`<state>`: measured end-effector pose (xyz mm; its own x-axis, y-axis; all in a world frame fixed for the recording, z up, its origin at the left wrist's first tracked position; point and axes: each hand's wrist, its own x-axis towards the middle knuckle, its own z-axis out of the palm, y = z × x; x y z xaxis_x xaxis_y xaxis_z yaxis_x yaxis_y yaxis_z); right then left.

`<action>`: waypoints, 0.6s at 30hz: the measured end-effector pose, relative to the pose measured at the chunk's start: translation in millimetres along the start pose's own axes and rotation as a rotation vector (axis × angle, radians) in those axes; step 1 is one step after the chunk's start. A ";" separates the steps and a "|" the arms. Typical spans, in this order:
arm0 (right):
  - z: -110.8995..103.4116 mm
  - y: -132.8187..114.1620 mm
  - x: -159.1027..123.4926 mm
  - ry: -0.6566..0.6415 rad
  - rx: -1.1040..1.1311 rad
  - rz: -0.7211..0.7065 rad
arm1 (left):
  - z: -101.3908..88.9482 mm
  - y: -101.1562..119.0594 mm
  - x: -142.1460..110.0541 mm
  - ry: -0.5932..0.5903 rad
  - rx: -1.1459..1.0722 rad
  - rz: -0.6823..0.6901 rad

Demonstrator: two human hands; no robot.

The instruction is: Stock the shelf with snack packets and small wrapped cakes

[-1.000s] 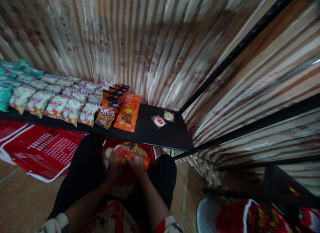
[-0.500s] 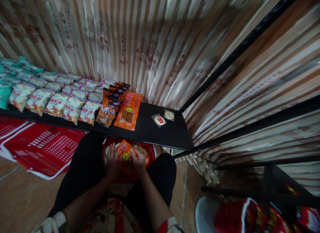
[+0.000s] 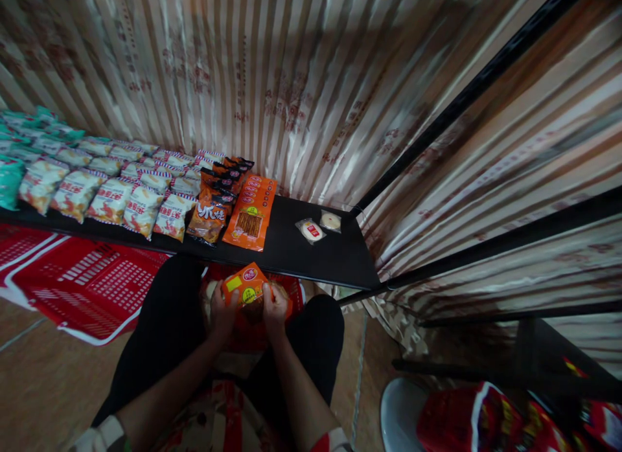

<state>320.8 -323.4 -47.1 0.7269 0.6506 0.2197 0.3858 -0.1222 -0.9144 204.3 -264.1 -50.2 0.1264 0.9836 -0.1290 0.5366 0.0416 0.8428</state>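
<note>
Left hand point(image 3: 222, 315) and right hand point(image 3: 275, 306): each closed, fingers pinching opposite sides of an orange packet point(image 3: 245, 289). Packet position: lower centre of the frame, above a red basket point(image 3: 302, 295), just below the edge of the black shelf point(image 3: 311, 265). Expected handling: light, flexible film, probably slippery; contents may crush. Grip the side edges, thumbs on the face; avoid squeezing the middle.

Worn on the head, the camera looks forward and down.

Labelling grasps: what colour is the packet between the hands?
The packet is orange with yellow patches; best in head view.
</note>
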 end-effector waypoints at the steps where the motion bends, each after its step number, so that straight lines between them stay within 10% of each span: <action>1: 1.0 -0.2 -0.8 0.018 0.018 0.016 | -1.7 4.9 0.0 0.002 -0.027 -0.022; 18: 7.4 -12.2 -5.4 0.265 0.174 0.187 | -8.0 26.5 -18.7 -0.064 -0.236 -0.030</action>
<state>308.0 -319.9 -39.6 0.9063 0.4099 0.1031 0.1467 -0.0763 -0.9862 209.5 -280.0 -21.2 0.1701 0.9685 -0.1819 0.3320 0.1175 0.9359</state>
